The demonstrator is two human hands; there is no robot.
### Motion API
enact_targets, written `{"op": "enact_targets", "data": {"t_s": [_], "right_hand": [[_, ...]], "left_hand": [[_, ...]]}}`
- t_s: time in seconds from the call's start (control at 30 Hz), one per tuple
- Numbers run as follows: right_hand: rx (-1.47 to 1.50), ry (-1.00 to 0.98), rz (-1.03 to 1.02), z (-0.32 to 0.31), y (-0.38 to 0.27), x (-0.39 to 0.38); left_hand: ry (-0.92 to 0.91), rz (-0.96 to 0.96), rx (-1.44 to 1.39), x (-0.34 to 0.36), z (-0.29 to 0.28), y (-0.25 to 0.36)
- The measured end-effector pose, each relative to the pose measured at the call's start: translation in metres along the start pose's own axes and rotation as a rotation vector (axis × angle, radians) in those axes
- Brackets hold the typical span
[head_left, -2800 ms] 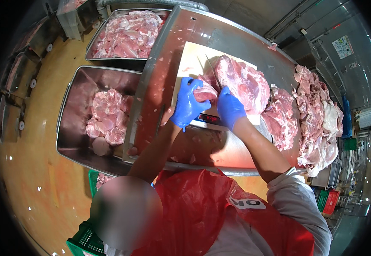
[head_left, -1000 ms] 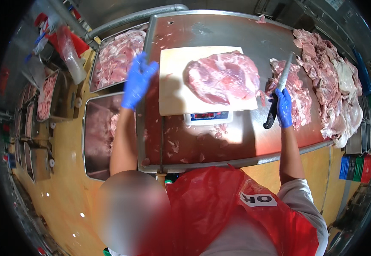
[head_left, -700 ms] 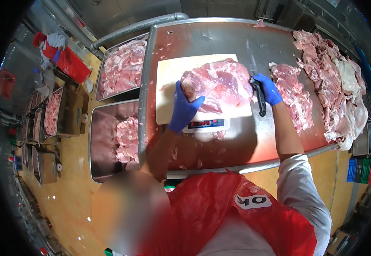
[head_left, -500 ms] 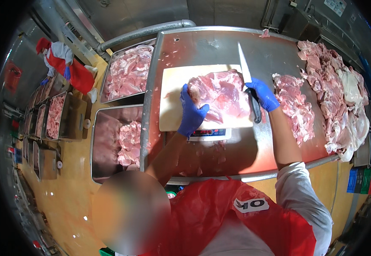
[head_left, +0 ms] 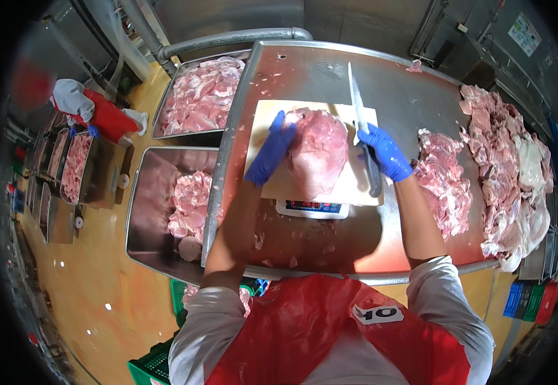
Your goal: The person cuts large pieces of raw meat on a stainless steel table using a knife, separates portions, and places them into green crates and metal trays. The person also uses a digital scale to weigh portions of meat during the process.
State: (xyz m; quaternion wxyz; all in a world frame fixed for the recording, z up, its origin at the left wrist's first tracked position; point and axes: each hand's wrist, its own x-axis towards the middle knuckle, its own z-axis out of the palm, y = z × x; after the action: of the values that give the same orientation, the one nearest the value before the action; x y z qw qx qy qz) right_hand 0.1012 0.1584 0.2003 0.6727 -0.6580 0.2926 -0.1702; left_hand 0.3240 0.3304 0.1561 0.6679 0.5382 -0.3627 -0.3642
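My left hand (head_left: 271, 149), in a blue glove, grips the left side of a large lump of pale pink raw meat (head_left: 317, 154) on a white board (head_left: 263, 192). Its fingers curl against the meat. My right hand (head_left: 382, 153), also gloved, holds a long knife (head_left: 374, 179) by its black handle at the right of the lump, blade pointing away from me over the board. The board rests on a white scale (head_left: 311, 212) on the steel table (head_left: 407, 83). Some of my left fingertips are hidden against the meat.
Cut meat piles lie at the right (head_left: 446, 186) and far right (head_left: 497, 167). Two steel tubs (head_left: 141, 212) of meat flank the table's left. A co-worker (head_left: 105, 115) in a red apron stands by meat carts. Green crates (head_left: 144, 366) sit below left; coloured crates (head_left: 529, 298) lower right.
Since half a second ago the meat has turned into a narrower, upright-lying shape. My left hand moved with it. Earlier my left hand was off the meat. The co-worker has bent toward the carts.
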Motion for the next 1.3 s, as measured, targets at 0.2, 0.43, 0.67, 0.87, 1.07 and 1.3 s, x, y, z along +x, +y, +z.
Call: {"op": "enact_targets", "data": {"t_s": [0.2, 0.43, 0.67, 0.87, 1.07, 1.3], "right_hand": [[0.275, -0.116, -0.023, 0.034, 0.025, 0.007], [0.326, 0.068, 0.02, 0.073, 0.028, -0.035], [-0.057, 0.205, -0.283, 0.067, 0.058, -0.084], [-0.351, 0.108, -0.42, 0.072, 0.048, -0.066], [-0.443, 0.183, -0.404, 0.061, 0.031, -0.007], [-0.584, 0.193, -0.417, 0.05, 0.021, 0.0]], "left_hand": [[0.135, 0.346, 0.709, -0.024, 0.023, 0.008], [-0.212, 0.153, 0.459, 0.049, -0.023, 0.025], [0.121, 0.454, 0.789, -0.007, -0.032, 0.027], [0.285, 0.475, 0.732, -0.084, 0.034, -0.008], [0.295, 0.569, 1.003, -0.02, 0.01, 0.023], [0.182, 0.366, 0.638, 0.002, -0.021, 0.016]]}}
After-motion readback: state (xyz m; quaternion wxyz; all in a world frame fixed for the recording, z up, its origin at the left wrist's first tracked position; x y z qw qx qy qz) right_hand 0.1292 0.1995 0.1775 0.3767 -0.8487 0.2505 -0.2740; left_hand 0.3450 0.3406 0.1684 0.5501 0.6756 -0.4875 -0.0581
